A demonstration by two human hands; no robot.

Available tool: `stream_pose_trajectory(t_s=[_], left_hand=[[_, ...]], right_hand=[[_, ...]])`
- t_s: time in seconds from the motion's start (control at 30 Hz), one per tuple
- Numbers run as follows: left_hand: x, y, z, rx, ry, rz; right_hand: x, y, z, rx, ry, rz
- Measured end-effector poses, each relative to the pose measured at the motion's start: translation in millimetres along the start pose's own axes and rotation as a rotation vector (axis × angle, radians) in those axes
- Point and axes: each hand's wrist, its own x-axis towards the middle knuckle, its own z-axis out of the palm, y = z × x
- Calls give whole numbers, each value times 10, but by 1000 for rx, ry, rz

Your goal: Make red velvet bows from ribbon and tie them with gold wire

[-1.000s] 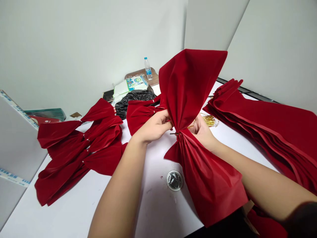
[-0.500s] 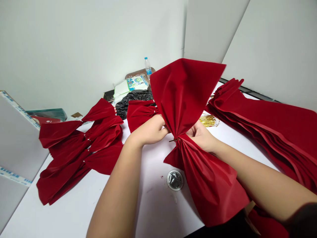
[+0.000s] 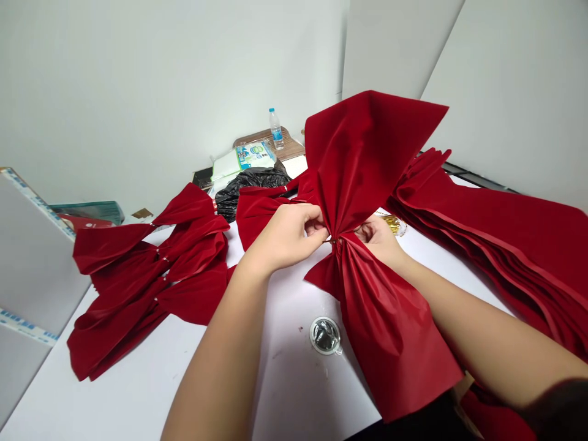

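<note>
A large red velvet bow (image 3: 367,153) stands nearly upright above the white table, its folds gathered at a narrow waist bound with thin wire (image 3: 339,242). My left hand (image 3: 287,236) pinches the pleats just left of the waist. My right hand (image 3: 379,240) curls around the right side of the waist, its fingers partly hidden behind the velvet. The bow's lower half (image 3: 395,331) fans out toward me and rests on the table, over its front edge.
Several finished red bows (image 3: 147,257) lie to the left. A thick stack of red velvet strips (image 3: 505,245) fills the right. Gold tinsel (image 3: 392,225) sits behind my right hand. A metal-rimmed grommet (image 3: 325,335) is set in the tabletop. A black plastic bag (image 3: 250,190), packet and water bottle (image 3: 275,128) stand behind.
The bow's upper half has shifted right and risen slightly. Both hands have closed in on the wired waist, and the gold tinsel is now mostly hidden behind my right hand.
</note>
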Motion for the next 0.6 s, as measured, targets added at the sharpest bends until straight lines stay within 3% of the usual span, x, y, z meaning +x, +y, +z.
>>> stream_pose_trajectory(t_s=[0.23, 0.6], left_hand=[[1, 77, 26, -72, 10, -140], [11, 111, 19, -137, 19, -131]], right_hand=[[9, -15, -19, -13, 8, -32], [24, -14, -36, -49, 73, -33]])
